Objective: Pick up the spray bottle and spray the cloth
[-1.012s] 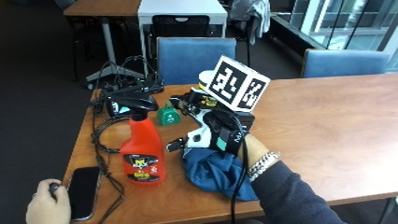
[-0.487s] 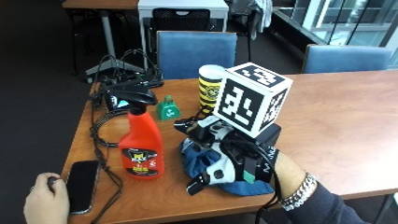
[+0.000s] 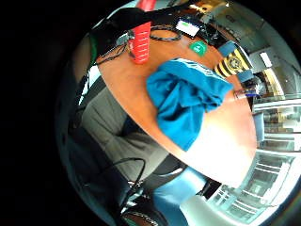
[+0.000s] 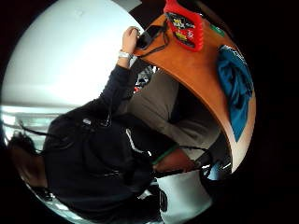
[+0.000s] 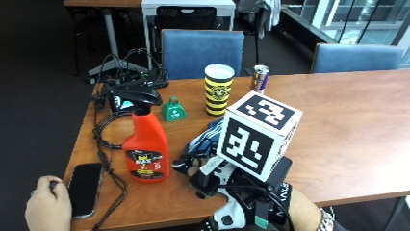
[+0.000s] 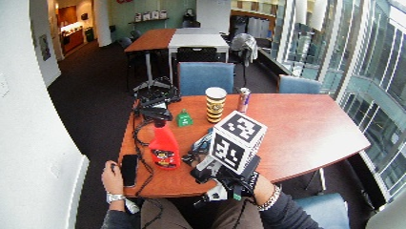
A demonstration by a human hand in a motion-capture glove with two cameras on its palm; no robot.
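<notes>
- Red plastic, rigid: one spray bottle (image 5: 146,151) upright on the wooden table (image 5: 359,125), left of the cloth, black trigger head on top. Probably moderate in weight if filled, smooth on the body, so likely best taken round the narrow neck under the trigger.
- Far left at the table edge: one bare left hand (image 5: 44,208), resting beside one black phone (image 5: 85,188), not touching the bottle.
- Behind the bottle: a tangle of black cables (image 5: 128,86), count unclear; one small green bell (image 5: 172,109).
- Centre: one yellow-and-black cup (image 5: 218,90), one slim can (image 5: 259,78) just beside it.
- Blue, soft, crumpled: one cloth (image 3: 186,99) on the table near its front edge, just right of the bottle; limp, needing no holding for spraying.
- Right: gloved right hand (image 5: 247,202) raised over the cloth, apart from the bottle; fingers hidden, so cannot tell whether spread or curled. Nothing seen held.
- Bottle not yet picked up.
</notes>
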